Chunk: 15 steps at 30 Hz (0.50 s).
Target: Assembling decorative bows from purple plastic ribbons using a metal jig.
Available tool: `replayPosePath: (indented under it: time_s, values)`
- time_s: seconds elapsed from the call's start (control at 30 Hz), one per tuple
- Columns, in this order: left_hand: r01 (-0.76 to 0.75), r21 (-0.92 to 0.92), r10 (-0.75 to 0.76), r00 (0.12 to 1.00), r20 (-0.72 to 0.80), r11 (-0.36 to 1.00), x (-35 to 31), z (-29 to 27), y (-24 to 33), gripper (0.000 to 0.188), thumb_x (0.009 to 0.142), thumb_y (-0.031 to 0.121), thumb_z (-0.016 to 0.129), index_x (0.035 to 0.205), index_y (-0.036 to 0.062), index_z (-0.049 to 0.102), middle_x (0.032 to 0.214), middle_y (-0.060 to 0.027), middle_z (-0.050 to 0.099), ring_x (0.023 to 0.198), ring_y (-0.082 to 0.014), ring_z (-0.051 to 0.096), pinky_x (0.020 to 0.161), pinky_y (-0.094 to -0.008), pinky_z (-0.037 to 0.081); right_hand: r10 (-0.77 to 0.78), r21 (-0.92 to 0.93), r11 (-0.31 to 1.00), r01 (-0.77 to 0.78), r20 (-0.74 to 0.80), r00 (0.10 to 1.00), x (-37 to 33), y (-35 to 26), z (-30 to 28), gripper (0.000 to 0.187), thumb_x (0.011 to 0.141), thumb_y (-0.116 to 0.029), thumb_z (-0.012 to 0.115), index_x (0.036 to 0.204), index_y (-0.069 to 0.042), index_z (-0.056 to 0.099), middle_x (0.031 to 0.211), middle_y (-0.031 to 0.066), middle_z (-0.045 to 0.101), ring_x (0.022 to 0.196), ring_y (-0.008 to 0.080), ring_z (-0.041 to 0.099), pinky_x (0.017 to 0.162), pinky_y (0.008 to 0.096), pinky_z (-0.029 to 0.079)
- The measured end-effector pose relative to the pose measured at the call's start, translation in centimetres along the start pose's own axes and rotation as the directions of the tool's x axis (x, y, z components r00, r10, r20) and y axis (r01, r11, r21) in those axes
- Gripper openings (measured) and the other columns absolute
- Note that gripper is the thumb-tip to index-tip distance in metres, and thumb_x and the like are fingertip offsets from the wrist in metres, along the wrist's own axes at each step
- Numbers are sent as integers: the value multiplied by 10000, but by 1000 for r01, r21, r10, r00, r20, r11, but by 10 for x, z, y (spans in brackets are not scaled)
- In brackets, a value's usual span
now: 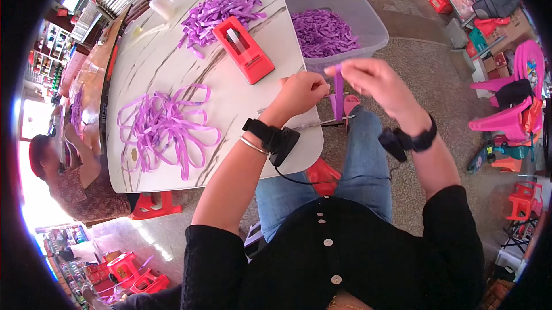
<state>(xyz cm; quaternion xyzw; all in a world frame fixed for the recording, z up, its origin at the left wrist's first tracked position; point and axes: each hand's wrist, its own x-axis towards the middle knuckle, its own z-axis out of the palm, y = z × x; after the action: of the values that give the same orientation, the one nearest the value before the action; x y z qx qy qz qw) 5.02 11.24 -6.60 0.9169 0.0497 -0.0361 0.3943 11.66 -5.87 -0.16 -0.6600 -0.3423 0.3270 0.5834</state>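
Over the table's right edge my right hand is closed, thumb and fingers pinching a purple ribbon strap that hangs straight down. Just left of it, above the table corner, my left hand has its fingers curled in; whatever it may hold is hidden. Below both hands, a thin metal rod sticks out past the table edge. A red tape dispenser stands on the white marbled table, beyond my left hand. Looped purple straps lie loosely at the left.
A heap of short folded purple straps lies at the table's far side. Beside the table, a clear plastic bin contains many more. Another person sits at the left by a second table. Pink chairs stand at the right.
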Motion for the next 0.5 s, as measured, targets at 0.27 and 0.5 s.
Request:
replayPosePath:
  time_s: [0.27, 0.5]
  values:
    - [17, -85, -19, 1000, -25, 996, 1, -1, -4, 246, 818, 244, 483, 784, 16, 570, 611, -61, 534, 593, -140, 503, 609, -288, 399, 255, 278, 928, -250, 16, 967, 55, 70, -14, 221, 848, -242, 520, 983, -115, 641, 582, -119, 375, 503, -5, 287, 433, 153, 212]
    - [42, -96, -39, 999, 27, 995, 1, -4, 0, 224, 819, 237, 514, 804, 25, 584, 610, -31, 526, 593, -105, 478, 590, -254, 387, 344, 287, 895, -341, 43, 938, 62, 95, -15, 234, 824, -285, 543, 975, -138, 646, 599, -121, 424, 511, -8, 323, 422, 149, 201]
